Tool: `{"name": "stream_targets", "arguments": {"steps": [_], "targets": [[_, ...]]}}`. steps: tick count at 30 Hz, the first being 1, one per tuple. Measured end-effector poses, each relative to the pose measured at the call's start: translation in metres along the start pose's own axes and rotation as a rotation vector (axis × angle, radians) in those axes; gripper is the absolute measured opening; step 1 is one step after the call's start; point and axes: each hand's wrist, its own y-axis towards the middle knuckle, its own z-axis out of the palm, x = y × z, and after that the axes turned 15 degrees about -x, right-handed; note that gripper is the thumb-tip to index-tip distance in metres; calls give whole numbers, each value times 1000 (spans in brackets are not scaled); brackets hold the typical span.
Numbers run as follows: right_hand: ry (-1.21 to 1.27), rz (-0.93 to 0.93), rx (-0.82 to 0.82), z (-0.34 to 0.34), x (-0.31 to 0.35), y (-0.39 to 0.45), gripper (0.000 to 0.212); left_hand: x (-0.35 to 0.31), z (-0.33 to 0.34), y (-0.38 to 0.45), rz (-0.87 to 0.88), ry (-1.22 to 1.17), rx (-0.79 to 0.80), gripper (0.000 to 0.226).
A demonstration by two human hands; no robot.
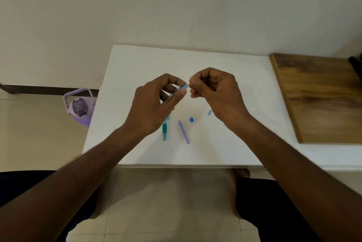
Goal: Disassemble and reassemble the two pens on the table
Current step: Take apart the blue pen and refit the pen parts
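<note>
My left hand [154, 102] pinches blue pen cap [178, 90]; right hand [215, 93] fingertips pinch its tip, above white table [225, 143].

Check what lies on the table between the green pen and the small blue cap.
Head view: one translucent blue pen barrel lies between the green pen and the small blue cap, touching neither.
</note>
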Motion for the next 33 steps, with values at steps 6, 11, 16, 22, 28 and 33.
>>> {"name": "stream_targets", "arguments": {"steps": [6, 11, 16, 22, 28, 33], "targets": [[78, 28, 62, -5, 2, -2, 12, -2, -3, 0, 19, 36, -8, 12], [53, 31, 29, -5, 1, -2, 16, -5, -4, 1, 24, 23, -22, 12], [11, -8, 35, -4, 1, 0, 9, -6, -6, 3, 29, 22, -23, 6], [-13, -22, 35, -3, -1, 2, 8, -5, -5, 3, 46, 17, -25, 7], [-18, -11, 45, -1, -1, 2, 7, -4, -6, 3, 52, 20, -22, 7], [-5, -3, 55, -3, -1, 2, 10, -4, -3, 3, 61, 29, -10, 9]]}}
